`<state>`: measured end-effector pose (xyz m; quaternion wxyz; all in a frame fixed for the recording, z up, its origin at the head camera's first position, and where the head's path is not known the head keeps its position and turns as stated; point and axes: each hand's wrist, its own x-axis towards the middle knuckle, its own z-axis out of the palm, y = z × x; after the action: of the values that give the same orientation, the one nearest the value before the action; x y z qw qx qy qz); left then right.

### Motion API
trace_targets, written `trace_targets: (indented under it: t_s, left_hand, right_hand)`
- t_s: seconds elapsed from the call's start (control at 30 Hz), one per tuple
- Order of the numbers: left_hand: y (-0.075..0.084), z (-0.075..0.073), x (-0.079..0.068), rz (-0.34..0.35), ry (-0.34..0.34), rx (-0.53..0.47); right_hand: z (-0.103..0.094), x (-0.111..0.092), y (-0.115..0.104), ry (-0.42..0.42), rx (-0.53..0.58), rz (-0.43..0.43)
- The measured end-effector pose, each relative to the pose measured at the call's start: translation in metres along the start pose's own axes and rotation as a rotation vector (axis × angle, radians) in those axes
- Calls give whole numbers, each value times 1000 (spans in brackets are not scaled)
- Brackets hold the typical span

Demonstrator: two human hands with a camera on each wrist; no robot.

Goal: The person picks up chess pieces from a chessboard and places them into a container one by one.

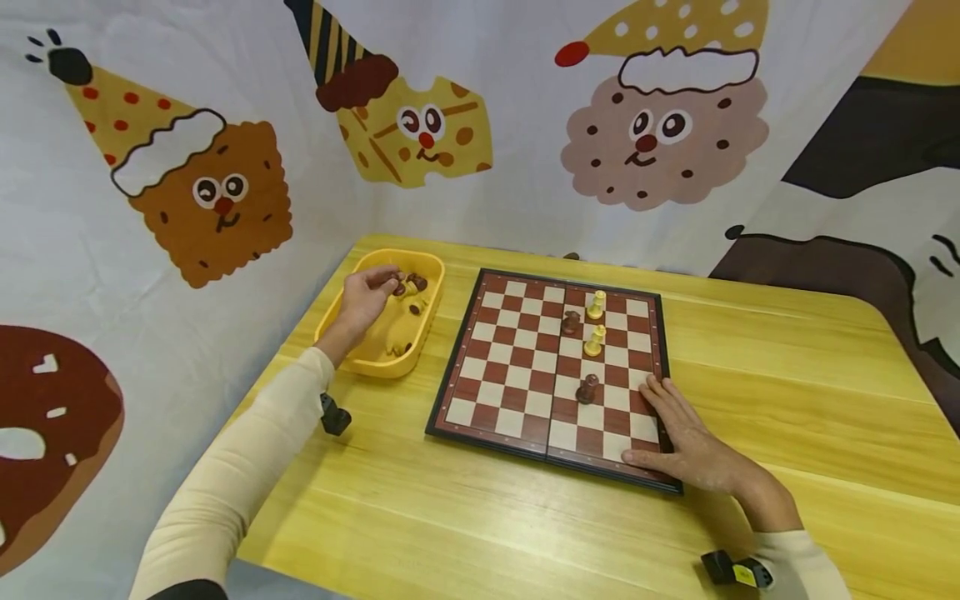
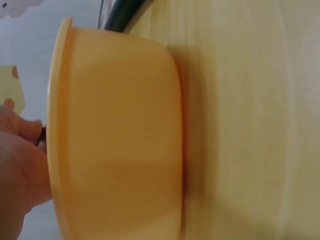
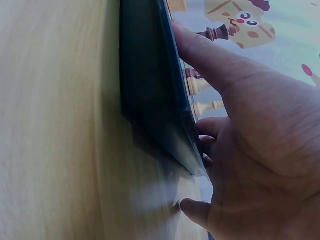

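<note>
1. right hand [image 1: 693, 450], fingers wide, on the board's [image 1: 498, 371] right edge – a bump there could tip the four pieces [image 1: 594, 342] on its right half.
2. left hand [image 1: 362, 302], fingers narrow, over the tub [image 1: 401, 365] by the table's [image 1: 390, 467] far left corner – a weak pinch could drop something.
3. can't tell if they hold the dark piece [image 2: 44, 133]; the hand hides some of the tub.

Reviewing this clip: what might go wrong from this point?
1. The right hand rests on the right edge of the chessboard; a push there might shift it and topple the standing pieces.
2. The left hand is among loose pieces in the yellow tray, so it may disturb or catch a neighbour.
3. Three standing pieces are close together, so a hand reaching between them could knock one over.
</note>
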<state>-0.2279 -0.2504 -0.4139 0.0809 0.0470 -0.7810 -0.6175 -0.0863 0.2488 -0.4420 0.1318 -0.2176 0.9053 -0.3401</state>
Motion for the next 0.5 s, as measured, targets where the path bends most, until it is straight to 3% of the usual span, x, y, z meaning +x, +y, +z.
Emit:
trace_targets:
  t_s: [0.3, 0.5]
  left_hand:
    - [-2, 6, -4, -61, 57, 57]
    - [1, 6, -5, -39, 54, 27]
  right_hand:
    - [1, -1, 1, 9, -3, -7]
    - [1, -1, 1, 7, -1, -4]
